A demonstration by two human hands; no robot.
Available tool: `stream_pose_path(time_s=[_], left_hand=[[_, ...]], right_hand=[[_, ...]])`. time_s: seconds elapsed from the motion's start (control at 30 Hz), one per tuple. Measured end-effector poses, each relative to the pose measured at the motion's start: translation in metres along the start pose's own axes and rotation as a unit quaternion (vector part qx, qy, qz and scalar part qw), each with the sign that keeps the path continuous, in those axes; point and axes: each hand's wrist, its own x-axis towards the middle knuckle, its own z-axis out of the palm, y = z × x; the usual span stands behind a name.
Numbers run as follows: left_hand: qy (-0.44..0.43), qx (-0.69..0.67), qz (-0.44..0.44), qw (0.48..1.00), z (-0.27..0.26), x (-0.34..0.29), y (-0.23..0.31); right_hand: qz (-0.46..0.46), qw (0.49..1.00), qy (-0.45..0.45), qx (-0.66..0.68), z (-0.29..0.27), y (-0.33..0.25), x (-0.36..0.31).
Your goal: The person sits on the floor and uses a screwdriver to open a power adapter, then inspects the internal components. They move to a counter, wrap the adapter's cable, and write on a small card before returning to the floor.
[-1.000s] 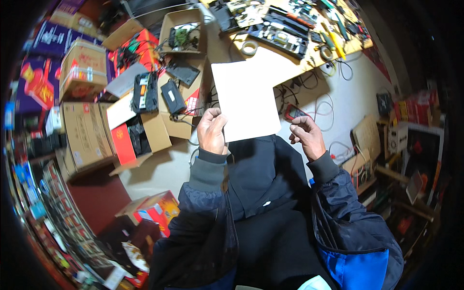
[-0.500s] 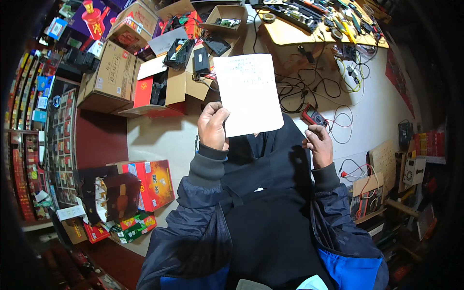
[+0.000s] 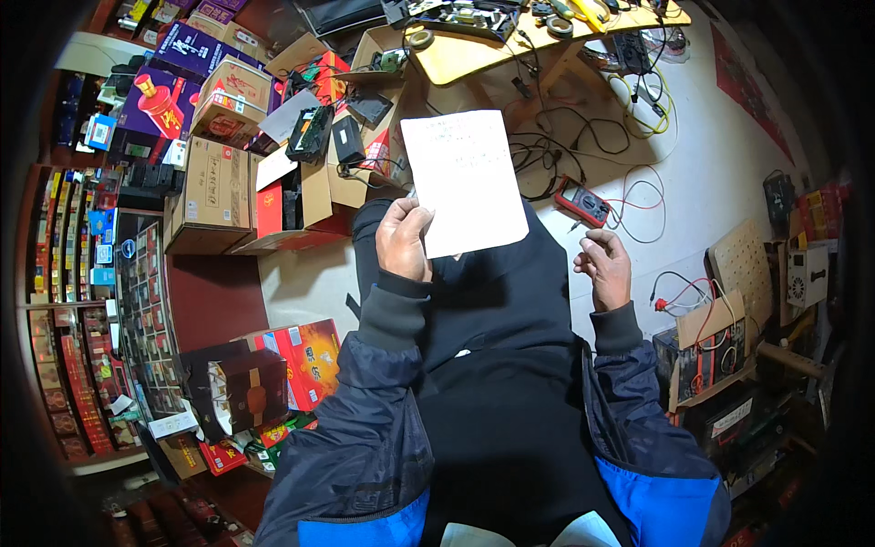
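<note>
My left hand (image 3: 404, 239) grips a white sheet of paper (image 3: 469, 196) at its lower left edge, thumb on the front. Small handwriting covers the upper part of the sheet, which is held up above my lap. My right hand (image 3: 605, 267) is raised to the right of the paper, apart from it, with its fingers curled together. Something thin and dark shows by its fingertips, too small to make out. Just beyond that hand, a red and black multimeter (image 3: 583, 202) lies on the floor with its leads looped beside it.
Ahead stands a yellow-topped workbench (image 3: 456, 60) with tools and tape rolls; black cables (image 3: 565, 137) tangle beneath. Cardboard boxes (image 3: 214, 196) with electronic parts fill the left front. A glass display case (image 3: 146, 301) runs along the left. At right sits an open carton with wires (image 3: 702, 342).
The view has shifted, showing more of the lap and less of the bench. The left hand still holds the paper in nearly the same place; the right hand stays curled beside it.
</note>
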Motion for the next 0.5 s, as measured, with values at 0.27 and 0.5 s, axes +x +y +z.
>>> stream_pose_path(time_s=[0.27, 0.5], left_hand=[[-0.036, -0.022, -0.032, 0.999, 0.038, 0.013, -0.03], [-0.039, -0.031, -0.073, 0.996, 0.043, 0.029, -0.048]], right_hand=[[0.004, 0.999, 0.032, 0.009, -0.015, -0.012, 0.0], [0.015, 0.998, 0.054, -0.008, -0.011, -0.023, -0.001]])
